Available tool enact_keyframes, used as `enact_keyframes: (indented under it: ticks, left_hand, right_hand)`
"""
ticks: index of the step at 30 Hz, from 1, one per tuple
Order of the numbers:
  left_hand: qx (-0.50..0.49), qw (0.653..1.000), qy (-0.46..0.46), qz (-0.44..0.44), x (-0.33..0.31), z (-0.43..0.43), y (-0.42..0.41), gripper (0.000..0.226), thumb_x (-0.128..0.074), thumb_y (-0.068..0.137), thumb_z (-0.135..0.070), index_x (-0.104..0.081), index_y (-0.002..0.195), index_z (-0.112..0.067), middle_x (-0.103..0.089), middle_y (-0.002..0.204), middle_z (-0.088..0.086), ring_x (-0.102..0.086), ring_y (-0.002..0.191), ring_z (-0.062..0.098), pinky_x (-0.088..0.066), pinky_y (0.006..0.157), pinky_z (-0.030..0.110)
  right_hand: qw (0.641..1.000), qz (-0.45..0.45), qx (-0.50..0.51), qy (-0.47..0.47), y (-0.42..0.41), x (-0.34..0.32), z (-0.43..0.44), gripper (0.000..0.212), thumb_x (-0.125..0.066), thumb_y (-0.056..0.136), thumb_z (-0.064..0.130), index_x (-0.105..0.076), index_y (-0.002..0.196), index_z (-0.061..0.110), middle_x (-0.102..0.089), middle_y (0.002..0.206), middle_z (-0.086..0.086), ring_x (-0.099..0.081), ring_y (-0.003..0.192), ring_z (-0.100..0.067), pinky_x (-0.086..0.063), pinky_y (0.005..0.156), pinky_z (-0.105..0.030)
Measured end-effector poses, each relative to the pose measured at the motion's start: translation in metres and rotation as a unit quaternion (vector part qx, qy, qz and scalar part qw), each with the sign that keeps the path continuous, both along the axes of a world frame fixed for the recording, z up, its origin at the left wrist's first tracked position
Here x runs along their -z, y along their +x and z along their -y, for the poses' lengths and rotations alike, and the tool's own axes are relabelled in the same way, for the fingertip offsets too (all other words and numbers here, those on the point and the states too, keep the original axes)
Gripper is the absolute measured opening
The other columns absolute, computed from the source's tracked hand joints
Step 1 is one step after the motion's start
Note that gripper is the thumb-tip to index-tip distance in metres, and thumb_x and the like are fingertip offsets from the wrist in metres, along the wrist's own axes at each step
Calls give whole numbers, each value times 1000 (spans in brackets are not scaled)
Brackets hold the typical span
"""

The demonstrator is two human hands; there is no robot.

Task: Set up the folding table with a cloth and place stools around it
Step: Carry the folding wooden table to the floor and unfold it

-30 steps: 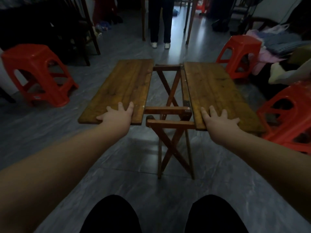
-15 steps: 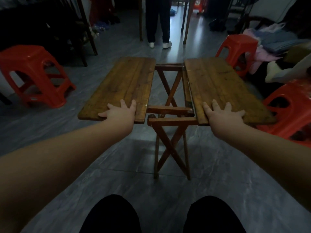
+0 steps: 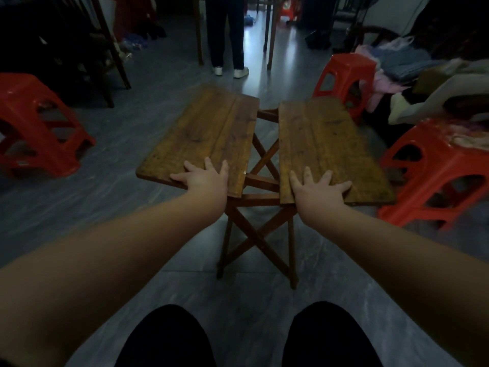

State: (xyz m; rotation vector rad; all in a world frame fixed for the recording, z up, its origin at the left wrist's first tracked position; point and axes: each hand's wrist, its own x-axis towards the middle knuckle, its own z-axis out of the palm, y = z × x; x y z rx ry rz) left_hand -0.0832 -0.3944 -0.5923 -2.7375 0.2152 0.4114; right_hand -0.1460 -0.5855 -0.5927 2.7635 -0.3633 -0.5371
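Folding bench (image 3: 211,133) leaves: varnished wood, worn, grain vis., dull sheen; cross-legs (image 3: 255,238) same wood. L stool (image 3: 34,123), R stool (image 3: 434,181), far stool (image 3: 346,72): glossy moulded plastic. Floor (image 3: 105,197): smooth polished tile, reflective. Clothes pile (image 3: 412,62): soft matt fabric.

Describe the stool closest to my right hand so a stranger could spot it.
Find the wooden folding table mid-floor. Just right of its right leaf stands a red stool. Unlike the left stool and the far stool, it has pale cloth on its seat.
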Motion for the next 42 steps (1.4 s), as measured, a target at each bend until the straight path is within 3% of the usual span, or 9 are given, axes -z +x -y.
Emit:
enact_keyframes:
  ticks: [14, 19, 23, 27, 30, 33, 37, 42]
  left_hand:
    - [21, 999, 15, -40, 41, 8, -15, 113, -69, 87, -20, 21, 154, -32, 9, 165, 13, -12, 142, 59, -35, 100, 75]
    - [64, 997, 15, -31, 51, 10, -34, 100, -60, 94, -20, 20, 154, -31, 1, 166, 14, -28, 137, 57, -47, 95, 66]
    - [87, 996, 15, -7, 61, 7, -41, 95, -56, 95, -19, 17, 155, -32, -6, 165, 13, -48, 125, 46, -55, 86, 51]
    - [105, 994, 15, 7, 77, 0, -44, 93, -57, 94, -34, 14, 155, -38, -15, 164, 10, -45, 127, 43, -45, 97, 53]
    - [117, 993, -11, 21, 91, -3, -44, 92, -57, 94, -39, 13, 154, -41, -15, 165, 7, -41, 127, 44, -44, 96, 54]
    - [127, 990, -39, 39, 104, -5, -44, 93, -59, 92, -45, 11, 154, -42, -17, 164, 5, -39, 128, 42, -43, 98, 52]
    - [160, 980, -85, 82, 118, -9, -42, 94, -61, 85, -57, 0, 155, -40, -27, 160, 6, -26, 141, 37, -28, 110, 57]
    - [183, 970, -147, 58, 138, -15, -44, 95, -61, 81, -62, -4, 154, -43, -26, 160, 3, -23, 144, 34, -24, 113, 58]
  right_hand:
    - [996, 9, 35, 87, -23, 55, 17, 98, -58, 95, 26, 20, 154, 35, 17, 166, -1, 4, 147, -51, -11, 106, -80]
    - [992, 47, 33, 115, -41, 68, 30, 99, -58, 94, 16, 16, 154, 40, 16, 166, 4, 6, 148, -46, -5, 110, -77]
    - [988, 77, 33, 131, -52, 83, 32, 97, -53, 94, 9, 15, 153, 45, 16, 166, 6, 9, 149, -44, -1, 112, -75]
    - [986, 89, 23, 137, -61, 100, 27, 93, -52, 95, 15, 15, 153, 45, 15, 166, 7, 9, 149, -43, 0, 112, -75]
    - [984, 107, 22, 140, -63, 111, 24, 90, -51, 97, 18, 14, 153, 45, 12, 166, 6, 7, 149, -44, 0, 112, -75]
    - [982, 114, 27, 146, -62, 122, 25, 92, -56, 96, 30, 16, 151, 47, 11, 166, 6, 6, 149, -43, -1, 112, -74]
    - [979, 141, 18, 143, -65, 134, 22, 91, -57, 94, 46, 15, 151, 48, 5, 167, 6, 2, 150, -40, -3, 113, -71]
    - [981, 137, 6, 139, -66, 150, 16, 90, -56, 96, 34, 12, 154, 46, 5, 168, 4, 4, 151, -38, -2, 116, -69]
